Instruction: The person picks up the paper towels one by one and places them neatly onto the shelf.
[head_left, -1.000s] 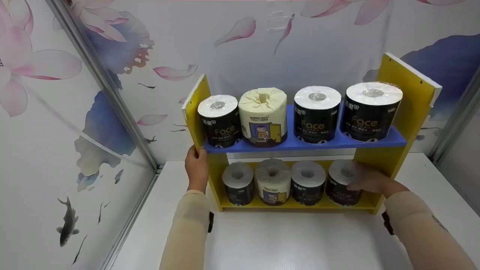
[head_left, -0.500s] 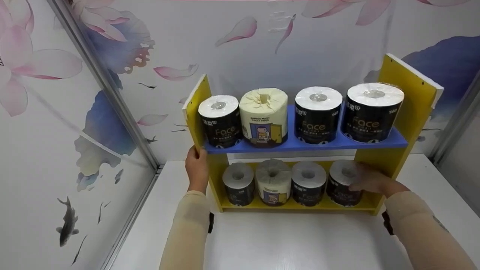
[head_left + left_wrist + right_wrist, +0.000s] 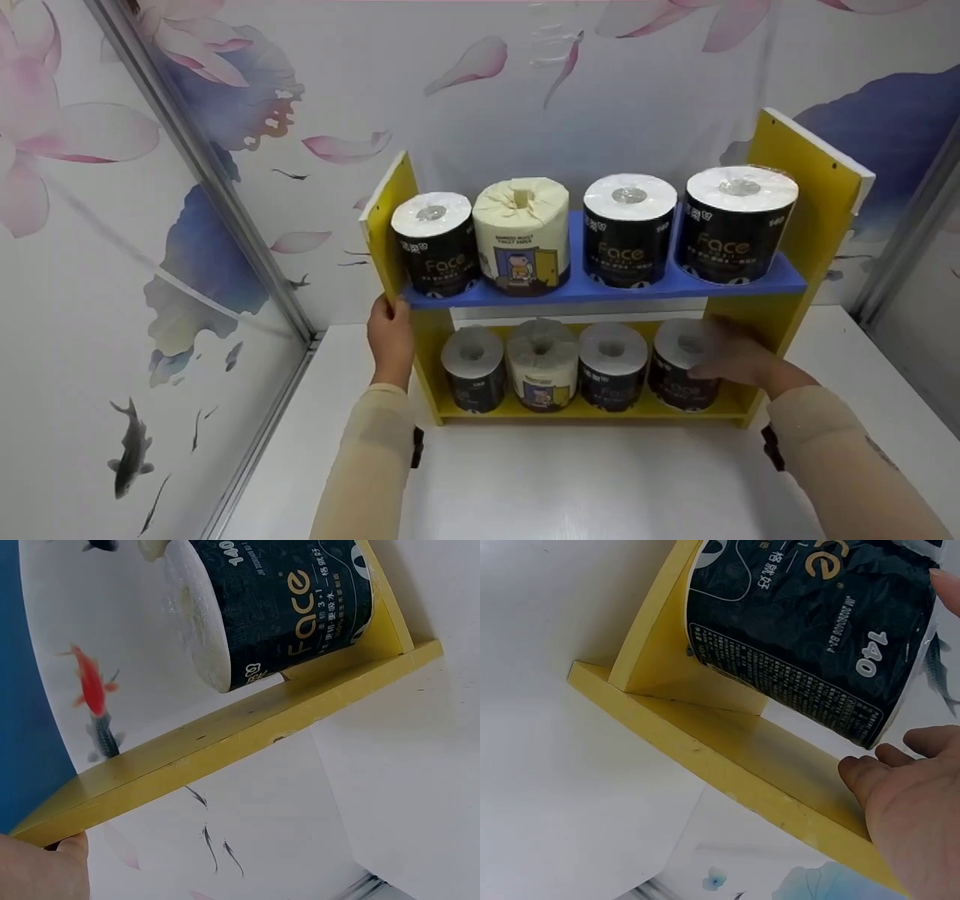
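A two-tier yellow shelf (image 3: pixel 806 225) with a blue upper board (image 3: pixel 615 295) stands on the white table. At its left side panel, my left hand (image 3: pixel 391 341) grips the edge near the blue board. My right hand (image 3: pixel 739 362) is inside the lower tier, holding the rightmost toilet roll (image 3: pixel 679 382), black-wrapped with a white top. The right wrist view has the thumb (image 3: pixel 946 591) at the roll's top rim and the other fingers (image 3: pixel 870 772) between roll and side panel. A black toilet roll (image 3: pixel 292 604) also stands at the lower left, apart from my left hand.
On the upper board stand black toilet rolls, one at the right end (image 3: pixel 731 236), and a cream one (image 3: pixel 523 240). The lower tier holds another cream roll (image 3: pixel 541 371) between black ones. A flower-printed wall (image 3: pixel 480 135) rises behind; a metal-framed panel (image 3: pixel 202 165) borders the left.
The head view shifts slightly. Both hands, the shelf and the toilet rolls keep their places relative to one another.
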Action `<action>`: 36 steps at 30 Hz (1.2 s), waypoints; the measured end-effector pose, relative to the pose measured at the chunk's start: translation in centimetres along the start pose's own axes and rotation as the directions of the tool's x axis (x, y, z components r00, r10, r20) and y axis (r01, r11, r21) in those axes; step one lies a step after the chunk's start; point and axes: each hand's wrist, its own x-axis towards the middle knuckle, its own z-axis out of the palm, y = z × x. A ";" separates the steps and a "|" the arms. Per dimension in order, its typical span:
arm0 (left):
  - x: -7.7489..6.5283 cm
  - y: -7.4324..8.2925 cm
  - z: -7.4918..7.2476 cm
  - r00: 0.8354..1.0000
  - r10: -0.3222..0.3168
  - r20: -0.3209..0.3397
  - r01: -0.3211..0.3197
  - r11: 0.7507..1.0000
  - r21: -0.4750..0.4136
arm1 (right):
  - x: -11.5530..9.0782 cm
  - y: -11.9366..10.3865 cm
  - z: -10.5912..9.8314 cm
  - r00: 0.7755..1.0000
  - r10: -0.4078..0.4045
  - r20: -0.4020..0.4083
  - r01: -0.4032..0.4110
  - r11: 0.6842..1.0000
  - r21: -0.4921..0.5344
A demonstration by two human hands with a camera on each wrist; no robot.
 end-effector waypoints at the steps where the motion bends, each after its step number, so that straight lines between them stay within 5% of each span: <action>1: 0.0 0.0 -0.1 1.000 -0.001 0.002 0.001 1.000 0.009 | 0.0 -0.2 -0.1 1.000 0.005 -0.008 -0.004 1.000 0.013; 15: 0.4 -0.1 -1.8 0.994 -0.014 0.111 0.005 0.997 0.082 | -1.1 -2.8 -1.0 0.995 -0.047 -0.084 0.050 0.998 0.028; 24: -1.5 -2.0 -1.8 0.988 0.015 0.153 -0.038 0.988 0.153 | -2.5 -3.9 -1.0 0.987 -0.093 -0.132 0.086 0.995 -0.054; 30: -3.6 -4.1 -1.7 0.987 0.050 0.151 -0.089 0.960 0.264 | -3.5 -4.6 -0.6 0.979 -0.095 -0.179 0.082 0.994 -0.076; 36: -5.4 -5.6 -2.2 0.983 0.116 0.142 -0.164 0.900 0.404 | -4.3 -4.9 0.4 0.964 -0.112 -0.243 0.093 0.992 -0.087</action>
